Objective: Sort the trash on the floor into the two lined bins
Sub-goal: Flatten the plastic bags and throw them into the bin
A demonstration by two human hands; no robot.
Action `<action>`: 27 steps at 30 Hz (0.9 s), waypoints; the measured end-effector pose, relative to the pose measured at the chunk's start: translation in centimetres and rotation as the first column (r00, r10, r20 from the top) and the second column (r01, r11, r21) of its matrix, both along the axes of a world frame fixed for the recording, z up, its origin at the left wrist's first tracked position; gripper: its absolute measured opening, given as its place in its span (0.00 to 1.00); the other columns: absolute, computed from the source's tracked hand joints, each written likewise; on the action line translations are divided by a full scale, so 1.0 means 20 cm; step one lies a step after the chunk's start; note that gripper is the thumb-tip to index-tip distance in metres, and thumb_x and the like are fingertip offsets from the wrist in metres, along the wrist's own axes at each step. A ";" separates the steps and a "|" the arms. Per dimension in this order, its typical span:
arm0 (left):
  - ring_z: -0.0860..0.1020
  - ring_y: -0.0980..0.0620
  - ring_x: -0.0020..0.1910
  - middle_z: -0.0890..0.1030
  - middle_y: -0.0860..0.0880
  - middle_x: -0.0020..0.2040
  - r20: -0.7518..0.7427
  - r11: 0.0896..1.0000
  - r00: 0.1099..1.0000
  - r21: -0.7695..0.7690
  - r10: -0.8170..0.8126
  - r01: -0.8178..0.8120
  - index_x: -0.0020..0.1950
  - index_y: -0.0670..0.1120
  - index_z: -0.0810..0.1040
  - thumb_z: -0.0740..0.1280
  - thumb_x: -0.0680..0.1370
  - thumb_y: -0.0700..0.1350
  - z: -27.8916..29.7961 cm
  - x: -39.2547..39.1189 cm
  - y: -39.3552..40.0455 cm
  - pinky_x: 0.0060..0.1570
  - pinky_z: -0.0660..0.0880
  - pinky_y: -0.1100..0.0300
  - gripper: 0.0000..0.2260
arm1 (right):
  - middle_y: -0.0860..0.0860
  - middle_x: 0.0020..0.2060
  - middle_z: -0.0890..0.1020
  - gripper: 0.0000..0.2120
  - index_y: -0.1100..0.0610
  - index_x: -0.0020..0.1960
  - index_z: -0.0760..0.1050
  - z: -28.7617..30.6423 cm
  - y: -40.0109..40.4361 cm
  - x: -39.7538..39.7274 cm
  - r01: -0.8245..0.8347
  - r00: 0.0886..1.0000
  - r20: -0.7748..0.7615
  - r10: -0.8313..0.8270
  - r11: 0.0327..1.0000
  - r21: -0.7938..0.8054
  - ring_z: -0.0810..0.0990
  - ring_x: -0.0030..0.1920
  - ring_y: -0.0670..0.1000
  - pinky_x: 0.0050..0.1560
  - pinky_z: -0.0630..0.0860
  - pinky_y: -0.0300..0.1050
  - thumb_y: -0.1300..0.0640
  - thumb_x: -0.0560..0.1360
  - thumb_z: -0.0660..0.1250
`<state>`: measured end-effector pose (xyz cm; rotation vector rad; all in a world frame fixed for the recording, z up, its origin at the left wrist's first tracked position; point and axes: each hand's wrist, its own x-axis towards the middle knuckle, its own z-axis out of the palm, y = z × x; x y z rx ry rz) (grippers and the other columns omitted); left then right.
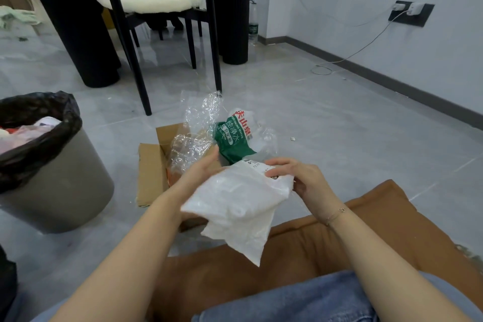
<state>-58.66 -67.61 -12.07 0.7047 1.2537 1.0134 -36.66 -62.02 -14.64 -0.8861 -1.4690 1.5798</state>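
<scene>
A white plastic bag (pixel 240 204) hangs in front of me, held by both hands. My left hand (pixel 201 170) lies under its left upper edge with fingers fairly straight. My right hand (pixel 298 178) pinches its right upper corner with curled fingers. Beyond the bag, an open cardboard box (pixel 153 170) on the floor holds crumpled clear plastic (pixel 198 125) and a green-and-white water-bottle wrapper (pixel 235 138). A grey bin with a black liner (pixel 52 180) stands at the left, with trash inside it. The edge of a second black liner (pixel 6 282) shows at the lower left.
I sit on a brown cushion (pixel 300 251) with jeans at the bottom. A black chair (pixel 146 8) and dark table legs (pixel 230 21) stand ahead. A water bottle (pixel 253 23) stands by the wall. Cables (pixel 360 49) run from a wall socket to the floor.
</scene>
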 end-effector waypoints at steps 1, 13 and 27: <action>0.81 0.61 0.43 0.82 0.49 0.55 -0.008 0.998 0.998 -0.020 -0.055 0.055 0.65 0.46 0.76 0.59 0.79 0.59 0.00 -0.01 0.01 0.41 0.77 0.70 0.22 | 0.54 0.56 0.80 0.08 0.65 0.45 0.84 0.00 0.00 0.00 0.009 0.998 0.068 -0.014 0.998 0.070 0.79 0.54 0.51 0.49 0.76 0.40 0.65 0.73 0.66; 0.83 0.43 0.51 0.83 0.43 0.55 -0.044 0.966 0.997 0.254 0.063 -0.050 0.61 0.45 0.75 0.72 0.72 0.35 -0.07 0.12 -0.01 0.51 0.80 0.44 0.19 | 0.52 0.54 0.83 0.19 0.54 0.61 0.72 0.01 -0.05 -0.04 0.029 0.998 0.067 -0.016 0.980 -0.197 0.84 0.50 0.51 0.39 0.81 0.45 0.64 0.72 0.71; 0.83 0.49 0.47 0.84 0.46 0.52 0.095 0.979 0.985 0.159 -0.144 0.128 0.57 0.46 0.79 0.66 0.74 0.35 -0.03 -0.03 -0.02 0.49 0.80 0.55 0.14 | 0.59 0.56 0.81 0.17 0.64 0.58 0.78 0.03 -0.03 -0.05 -0.177 0.949 -0.309 0.066 0.920 -0.350 0.79 0.56 0.58 0.57 0.78 0.52 0.68 0.69 0.68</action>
